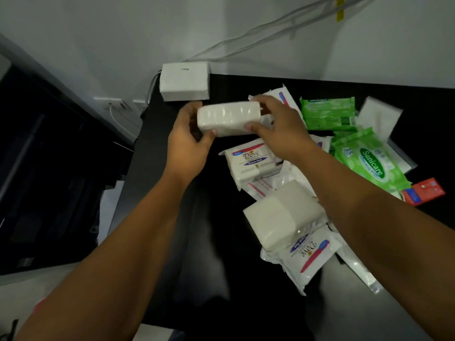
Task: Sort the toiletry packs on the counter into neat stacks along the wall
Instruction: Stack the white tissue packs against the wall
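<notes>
So far only one plain white pack [184,81] sits squared against the wall at the back-left corner of the black counter [418,99], which looks like the start of a stack. Just in front of that corner pack, both hands hold a second white pack [229,118] in the air: the left hand [188,141] grips its left end, thumb under and fingers behind, and the right hand [275,126] clasps its right end the same way. It appears headed for the corner pack.

Most of the sorting seems left to do. To the right of the corner pack and nearer the person lie a Dove pack [251,161], another Dove pack [310,254] under a white block [280,215], two green Sanicare wipes packs [369,161], a white bundle [379,114] and a small red pack [426,190], all loosely heaped.
</notes>
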A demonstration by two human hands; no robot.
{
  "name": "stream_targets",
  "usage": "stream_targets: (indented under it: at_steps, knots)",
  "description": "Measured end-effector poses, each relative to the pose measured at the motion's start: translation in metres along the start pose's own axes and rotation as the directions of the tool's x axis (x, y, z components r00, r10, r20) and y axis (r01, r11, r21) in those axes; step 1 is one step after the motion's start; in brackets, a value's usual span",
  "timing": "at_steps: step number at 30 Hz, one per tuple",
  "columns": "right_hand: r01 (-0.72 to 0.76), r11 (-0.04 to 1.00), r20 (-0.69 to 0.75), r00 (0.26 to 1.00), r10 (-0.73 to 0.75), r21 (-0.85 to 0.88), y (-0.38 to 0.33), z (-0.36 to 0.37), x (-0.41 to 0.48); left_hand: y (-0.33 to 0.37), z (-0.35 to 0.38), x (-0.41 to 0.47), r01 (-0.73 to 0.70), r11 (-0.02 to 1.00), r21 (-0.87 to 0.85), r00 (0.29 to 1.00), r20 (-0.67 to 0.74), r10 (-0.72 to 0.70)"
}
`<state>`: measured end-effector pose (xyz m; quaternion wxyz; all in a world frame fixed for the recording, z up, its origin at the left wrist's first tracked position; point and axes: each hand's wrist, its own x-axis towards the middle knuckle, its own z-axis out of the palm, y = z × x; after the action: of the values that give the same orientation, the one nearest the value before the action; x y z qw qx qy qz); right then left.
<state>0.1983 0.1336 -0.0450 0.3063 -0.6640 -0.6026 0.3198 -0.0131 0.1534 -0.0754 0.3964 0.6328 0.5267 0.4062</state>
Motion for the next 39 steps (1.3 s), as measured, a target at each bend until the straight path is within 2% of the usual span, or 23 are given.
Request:
stream_targets:
  at_steps: [4, 8, 10, 12, 17, 22, 27, 39]
  knots:
    - [0.045, 0.968, -0.137, 0.991, -0.011, 0.248, -0.021, 0.020, 0.021, -0.001, -0.020, 0.030, 0.000, 0.978, -0.209, 0.995, -0.097, -0.021]
    - [0.010, 0.859, -0.219, 0.968, 0.119, 0.512, -0.046, 0.043, 0.055, -0.003, -0.040, 0.070, 0.105, 0.927, -0.360, 0.966, -0.185, -0.181]
    - [-0.009, 0.830, -0.261, 0.947, 0.186, 0.558, -0.058, 0.051, 0.076, -0.002, -0.047, 0.091, 0.145, 0.913, -0.382, 0.949, -0.209, -0.238]
    - [-0.025, 0.849, -0.285, 0.937, 0.204, 0.527, -0.070, 0.057, 0.099, -0.001, -0.055, 0.115, 0.170, 0.907, -0.385, 0.945, -0.196, -0.260]
    - [-0.056, 0.911, -0.233, 0.959, 0.164, 0.408, -0.087, 0.063, 0.143, 0.002, -0.073, 0.168, 0.257, 0.912, -0.321, 0.947, -0.107, -0.304]
    - [-0.189, 0.922, -0.273, 0.918, 0.288, 0.339, -0.082, 0.079, 0.165, -0.018, -0.076, 0.191, 0.305, 0.922, -0.239, 0.943, -0.057, -0.327]
    - [-0.266, 0.903, -0.253, 0.898, 0.360, 0.338, -0.076, 0.093, 0.171, -0.036, -0.073, 0.195, 0.294, 0.937, -0.190, 0.948, -0.071, -0.312]
    - [-0.298, 0.903, -0.205, 0.907, 0.369, 0.308, -0.081, 0.090, 0.161, -0.035, -0.070, 0.191, 0.362, 0.923, -0.134, 0.917, -0.124, -0.378]
